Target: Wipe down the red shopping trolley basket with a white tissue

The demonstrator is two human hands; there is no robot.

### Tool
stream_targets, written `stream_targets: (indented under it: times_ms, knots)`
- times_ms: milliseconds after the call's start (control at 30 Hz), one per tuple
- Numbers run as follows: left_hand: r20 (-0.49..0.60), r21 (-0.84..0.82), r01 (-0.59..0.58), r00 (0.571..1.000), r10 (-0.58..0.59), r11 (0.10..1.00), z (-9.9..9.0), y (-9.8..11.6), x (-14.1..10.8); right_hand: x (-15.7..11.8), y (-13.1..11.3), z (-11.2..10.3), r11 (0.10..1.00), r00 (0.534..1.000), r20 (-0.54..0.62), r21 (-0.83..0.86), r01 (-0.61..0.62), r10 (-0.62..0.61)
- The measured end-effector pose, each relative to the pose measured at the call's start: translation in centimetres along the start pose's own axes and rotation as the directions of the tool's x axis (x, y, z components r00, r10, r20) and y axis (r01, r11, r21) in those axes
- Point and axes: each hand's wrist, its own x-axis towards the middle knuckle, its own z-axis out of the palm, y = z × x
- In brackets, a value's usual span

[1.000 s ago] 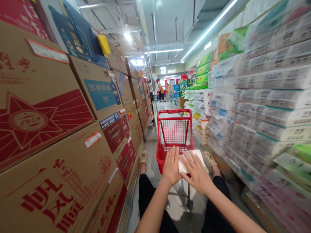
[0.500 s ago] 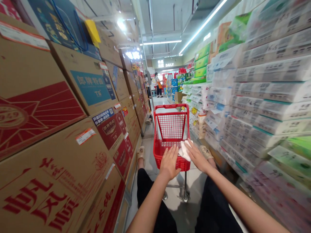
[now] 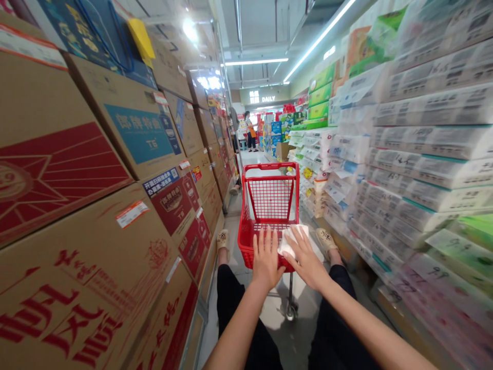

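Note:
A small red shopping cart (image 3: 246, 249) with a mesh back panel stands between my legs. My left hand (image 3: 266, 259) lies over its near edge, fingers stretched out and holding nothing. Just to the right, my right hand (image 3: 306, 259) presses a crumpled white cloth (image 3: 284, 244) against the cart's near right side. The fingers of that hand are spread over the cloth, and part of it shows past them. Beneath the hands, the lower part of the cart is partly hidden; a metal leg with a caster (image 3: 291, 310) shows below.
Stacked cardboard boxes (image 3: 142, 133) line the left side close by. On the right rise piles of wrapped paper packs (image 3: 427, 139). A narrow aisle floor (image 3: 252, 157) leads away beyond the cart, where a person (image 3: 250, 131) stands. My feet flank the cart.
My right hand has slid left with the white cloth, closer to my left hand. The cart has shifted slightly left in view. My left hand stays near the edge.

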Motion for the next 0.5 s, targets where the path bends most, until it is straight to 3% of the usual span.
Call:
stream_targets:
  times_ms: [133, 367, 500]
  knots:
    - [-0.002, -0.047, 0.001, 1.000, -0.001, 0.999, 0.1, 0.8, -0.4, -0.3, -0.5, -0.2, 1.000, 1.000, 0.007, 0.015, 0.019, -0.019]
    - [0.051, -0.136, -0.053, 0.997, 0.060, 0.989, 0.2, 0.2, -0.1, 3.1, 3.4, 0.2, 0.999, 0.999, 0.009, -0.016, -0.037, 0.037]
    - [0.050, -0.149, -0.059, 0.997, 0.067, 0.987, 0.3, 0.1, 0.1, 3.4, 3.5, 0.7, 0.998, 0.999, -0.043, 0.066, -0.015, 0.018]
